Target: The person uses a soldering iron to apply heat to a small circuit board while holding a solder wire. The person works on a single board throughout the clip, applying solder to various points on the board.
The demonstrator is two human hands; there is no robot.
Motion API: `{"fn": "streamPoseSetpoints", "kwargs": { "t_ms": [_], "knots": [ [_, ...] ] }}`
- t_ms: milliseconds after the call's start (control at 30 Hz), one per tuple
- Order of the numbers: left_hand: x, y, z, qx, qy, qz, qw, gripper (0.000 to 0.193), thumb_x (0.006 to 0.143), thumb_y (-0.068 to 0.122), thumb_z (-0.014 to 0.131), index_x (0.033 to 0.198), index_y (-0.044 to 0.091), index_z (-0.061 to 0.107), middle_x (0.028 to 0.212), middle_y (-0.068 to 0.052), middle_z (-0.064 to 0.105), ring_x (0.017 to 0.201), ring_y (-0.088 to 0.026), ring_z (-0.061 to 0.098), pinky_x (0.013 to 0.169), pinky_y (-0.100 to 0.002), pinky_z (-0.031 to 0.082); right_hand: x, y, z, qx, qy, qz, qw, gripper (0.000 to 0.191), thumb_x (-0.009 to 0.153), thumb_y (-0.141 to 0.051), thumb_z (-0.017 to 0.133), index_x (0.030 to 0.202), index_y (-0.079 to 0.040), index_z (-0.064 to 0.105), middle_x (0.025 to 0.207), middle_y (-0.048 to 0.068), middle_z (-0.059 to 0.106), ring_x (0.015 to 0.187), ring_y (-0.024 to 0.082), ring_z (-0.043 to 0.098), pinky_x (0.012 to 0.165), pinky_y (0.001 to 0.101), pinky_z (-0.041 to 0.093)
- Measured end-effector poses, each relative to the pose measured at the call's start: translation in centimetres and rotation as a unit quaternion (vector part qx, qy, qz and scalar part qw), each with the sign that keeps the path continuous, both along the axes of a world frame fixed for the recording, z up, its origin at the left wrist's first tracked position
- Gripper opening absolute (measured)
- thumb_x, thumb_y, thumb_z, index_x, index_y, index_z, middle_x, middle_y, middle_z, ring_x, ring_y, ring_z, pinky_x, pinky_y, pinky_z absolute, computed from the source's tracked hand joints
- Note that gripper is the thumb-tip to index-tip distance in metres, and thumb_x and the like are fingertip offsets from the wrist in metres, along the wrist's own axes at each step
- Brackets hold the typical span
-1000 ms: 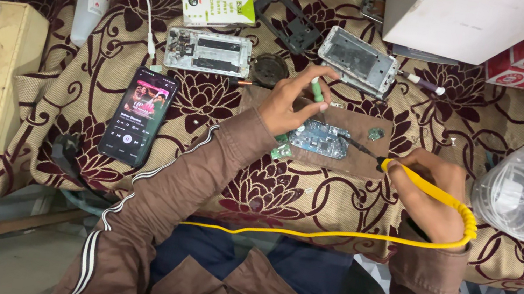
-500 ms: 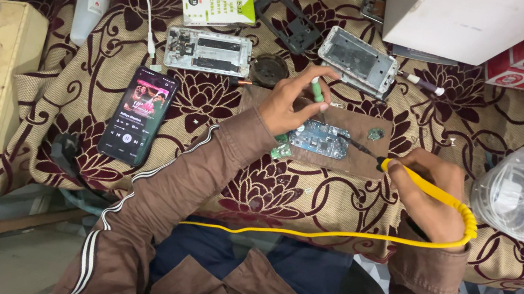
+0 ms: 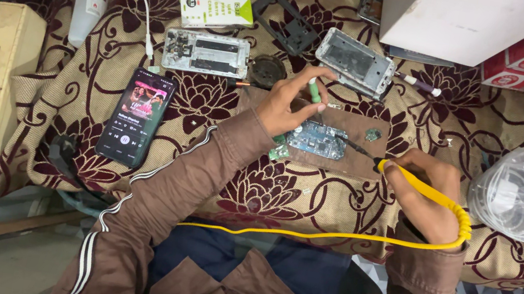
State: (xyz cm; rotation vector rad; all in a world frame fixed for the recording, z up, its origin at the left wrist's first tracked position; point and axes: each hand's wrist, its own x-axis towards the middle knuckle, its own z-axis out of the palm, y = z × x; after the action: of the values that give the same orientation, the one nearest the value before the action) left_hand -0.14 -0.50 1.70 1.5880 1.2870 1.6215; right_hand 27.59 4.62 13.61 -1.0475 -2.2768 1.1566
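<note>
We see our left hand [image 3: 289,104] pinching a green tool [image 3: 314,92]; our right hand [image 3: 425,196] grips the yellow iron [image 3: 421,190], its tip on the circuit board [image 3: 317,138] barely visible.

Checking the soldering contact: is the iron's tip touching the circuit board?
Cannot tell. In the head view the iron tip reaches the circuit board edge, but contact is too small to see.

The person wears a soft brown zip jacket with long sleeves. Two thin white stripes run down the left sleeve. The cuffs reach the wrists. Both hands, the left hand [image 3: 281,105] and the right hand [image 3: 426,194], are bare. Dark blue trousers show below the jacket.
</note>
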Motion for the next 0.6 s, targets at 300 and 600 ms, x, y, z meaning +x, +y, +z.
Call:
{"fn": "streamPoseSetpoints", "kwargs": {
  "t_ms": [300,600],
  "knots": [
    [0.0,0.2,-0.3,0.008,-0.006,-0.006,1.0,0.054,0.094,-0.007,0.07,0.14,0.014,0.05,0.099,-0.004,0.068,0.094,-0.012,0.07,0.086,-0.029,0.06,0.0,0.2,0.1,-0.027,0.01,-0.006,1.0,0.017,0.091,-0.014,0.067,0.086,0.002,0.068,0.066,0.001,0.06,0.06,0.004,0.051,0.052,0.0267,0.038],
    [0.0,0.0,-0.1,0.011,-0.008,-0.006,1.0,0.053,0.095,-0.007,0.069,0.141,0.014,0.051,0.099,-0.005,0.068,0.095,-0.013,0.07,0.087,-0.029,0.06,-0.3,-0.9,1.0,0.034,0.04,0.01,0.999,0.019,0.092,-0.015,0.067,0.084,0.002,0.066,0.064,0.002,0.056,0.059,0.007,0.048,0.052,0.0279,0.037]
  ]
}}
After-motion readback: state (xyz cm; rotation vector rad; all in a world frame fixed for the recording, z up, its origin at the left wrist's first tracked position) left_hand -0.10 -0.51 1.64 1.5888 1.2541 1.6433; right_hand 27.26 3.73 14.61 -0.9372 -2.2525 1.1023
